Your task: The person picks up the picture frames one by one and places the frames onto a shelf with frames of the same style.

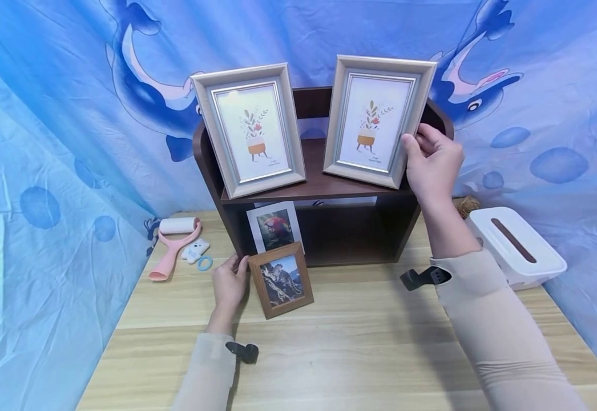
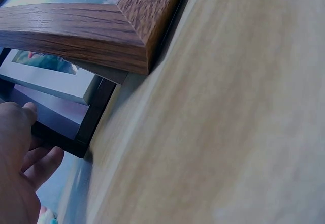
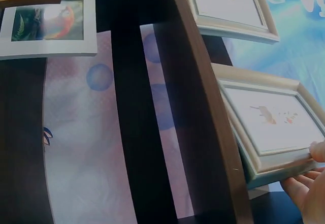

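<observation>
On the upper board of a dark brown shelf (image 1: 345, 261), two champagne-coloured picture frames lean back, each holding a potted-plant print. My right hand (image 1: 434, 162) pinches the outer edge of the right picture frame (image 1: 327, 134), thumb in front and fingers behind. The left picture frame (image 1: 294, 134) stands apart from it. Low down, my left hand (image 1: 229, 288) grips the shelf's left side panel (image 2: 76, 145), thumb inside and fingers outside. Beside that hand, a wooden picture frame (image 1: 306, 282) with a mountain photo is propped before a white picture frame (image 1: 255, 233) with a parrot picture.
To the left lie a pink-handled lint roller (image 1: 172, 248), a white bear-shaped trinket (image 1: 196, 249) and a blue ring (image 1: 205, 263). A white tissue box (image 1: 504, 228) and a ball of twine (image 1: 467, 206) are at the right. Blue dolphin-print curtains (image 1: 36, 142) surround the wooden table (image 1: 339, 354).
</observation>
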A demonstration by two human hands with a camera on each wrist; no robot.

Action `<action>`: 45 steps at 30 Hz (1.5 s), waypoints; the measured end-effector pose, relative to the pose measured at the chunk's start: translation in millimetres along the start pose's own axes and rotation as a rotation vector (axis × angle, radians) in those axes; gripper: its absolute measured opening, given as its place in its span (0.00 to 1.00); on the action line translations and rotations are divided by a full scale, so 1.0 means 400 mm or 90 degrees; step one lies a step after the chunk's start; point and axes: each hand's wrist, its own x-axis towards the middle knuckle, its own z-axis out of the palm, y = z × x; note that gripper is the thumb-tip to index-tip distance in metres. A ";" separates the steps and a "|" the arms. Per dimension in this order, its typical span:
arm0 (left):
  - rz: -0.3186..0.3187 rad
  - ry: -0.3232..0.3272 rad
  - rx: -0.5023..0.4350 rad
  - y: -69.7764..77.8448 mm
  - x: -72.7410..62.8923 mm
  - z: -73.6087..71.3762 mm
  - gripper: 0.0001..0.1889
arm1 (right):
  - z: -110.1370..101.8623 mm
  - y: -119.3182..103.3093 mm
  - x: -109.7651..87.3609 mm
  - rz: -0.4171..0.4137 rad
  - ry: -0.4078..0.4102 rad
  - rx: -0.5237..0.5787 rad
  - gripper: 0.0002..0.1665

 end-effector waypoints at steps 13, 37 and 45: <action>-0.011 -0.001 0.005 -0.001 -0.002 -0.001 0.11 | 0.015 0.041 -0.037 -0.015 -0.003 0.012 0.18; 0.003 0.004 -0.004 -0.004 -0.002 0.003 0.10 | 0.023 0.081 -0.066 -0.043 -0.017 -0.013 0.18; 0.007 0.003 -0.001 -0.003 -0.003 0.001 0.10 | 0.016 0.084 -0.078 -0.006 -0.049 0.017 0.23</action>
